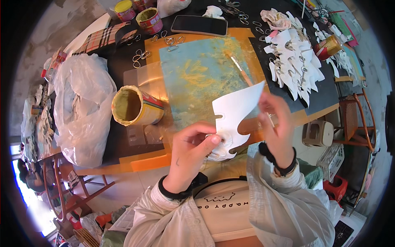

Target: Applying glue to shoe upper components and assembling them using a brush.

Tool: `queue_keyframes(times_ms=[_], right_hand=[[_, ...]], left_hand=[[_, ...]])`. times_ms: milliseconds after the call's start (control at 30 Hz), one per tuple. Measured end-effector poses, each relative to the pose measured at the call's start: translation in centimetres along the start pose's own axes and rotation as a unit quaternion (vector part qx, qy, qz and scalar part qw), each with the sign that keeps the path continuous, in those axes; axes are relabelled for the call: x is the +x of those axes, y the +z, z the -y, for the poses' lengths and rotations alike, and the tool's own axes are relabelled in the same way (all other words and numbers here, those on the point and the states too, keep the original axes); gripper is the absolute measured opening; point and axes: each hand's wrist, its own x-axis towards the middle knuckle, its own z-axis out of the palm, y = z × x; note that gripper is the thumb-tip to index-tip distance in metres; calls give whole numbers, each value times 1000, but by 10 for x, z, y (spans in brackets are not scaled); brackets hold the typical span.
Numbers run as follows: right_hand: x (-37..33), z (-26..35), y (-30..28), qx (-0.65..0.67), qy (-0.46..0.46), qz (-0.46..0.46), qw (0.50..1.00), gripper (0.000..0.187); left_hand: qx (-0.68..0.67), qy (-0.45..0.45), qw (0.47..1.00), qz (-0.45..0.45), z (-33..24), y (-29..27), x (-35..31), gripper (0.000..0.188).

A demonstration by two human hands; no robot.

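My left hand (pixel 187 152) pinches a white, leather-like cut-out piece (pixel 232 109) between thumb and fingers, low on its near end. The piece has a pointed upper right corner, a small stitched-edged notch on its left side and a curved cut-out on its right. Under my left thumb there is a bunched part, with more white material below it. My right hand (pixel 279 123) is just right of the piece, its fingers apart and slightly blurred; whether a fingertip touches the piece's edge I cannot tell. A brush (pixel 240 70) lies behind the piece on a glue-smeared blue-green sheet (pixel 177 57).
Left of the sheet stands an open yellow tin (pixel 146 109), beside a plastic bag (pixel 82 111). A phone (pixel 199 25) lies at the far edge. Stacked white pieces with metal rings (pixel 294 61) lie to the right. Loose oval rings (pixel 140 57) and another tin (pixel 149 20) are behind.
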Motion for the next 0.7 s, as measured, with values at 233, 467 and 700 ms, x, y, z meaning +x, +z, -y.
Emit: queue_keyframes(times_ms=[233, 467, 700], right_hand=[[-6, -35, -10, -351, 54, -2, 935, 51], [-6, -34, -7, -329, -37, 32, 943, 51], [1, -37, -7, -239, -24, 83, 967, 51]], left_hand=[[-121, -89, 986, 72, 18, -2, 9, 19], [-124, -136, 980, 82, 23, 2, 10, 19], [-189, -171, 956, 143, 20, -7, -5, 17]])
